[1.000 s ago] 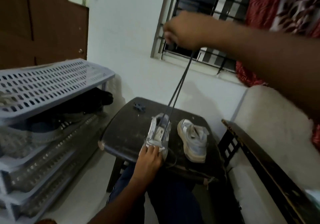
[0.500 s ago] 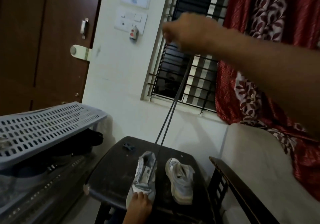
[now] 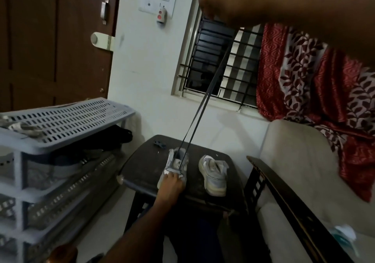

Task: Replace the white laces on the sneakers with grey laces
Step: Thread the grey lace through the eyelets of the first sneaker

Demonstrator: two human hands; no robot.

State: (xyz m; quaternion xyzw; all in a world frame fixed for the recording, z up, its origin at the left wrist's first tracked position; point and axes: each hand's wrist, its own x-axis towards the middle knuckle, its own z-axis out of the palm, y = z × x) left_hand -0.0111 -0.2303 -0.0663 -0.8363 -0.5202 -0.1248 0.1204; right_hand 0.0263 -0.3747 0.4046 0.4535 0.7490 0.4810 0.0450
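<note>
Two pale grey-white sneakers stand on a small dark table. My left hand presses down on the toe of the left sneaker, fingers laid over it. From that shoe's eyelets both strands of a grey lace run taut up and to the right. My right hand holds the two strands high at the top of the view, fingers curled round them. The right sneaker lies beside it, with no lace showing and nobody touching it.
A grey plastic shoe rack with dark shoes stands at the left. A cream sofa with a dark wooden arm is at the right. A small dark object lies at the table's far edge. Behind are a barred window, red curtain and brown door.
My right hand has risen higher and pulled the lace strands longer and tighter. The camera tilted up, then down a little. My left hand stays on the left sneaker's toe.
</note>
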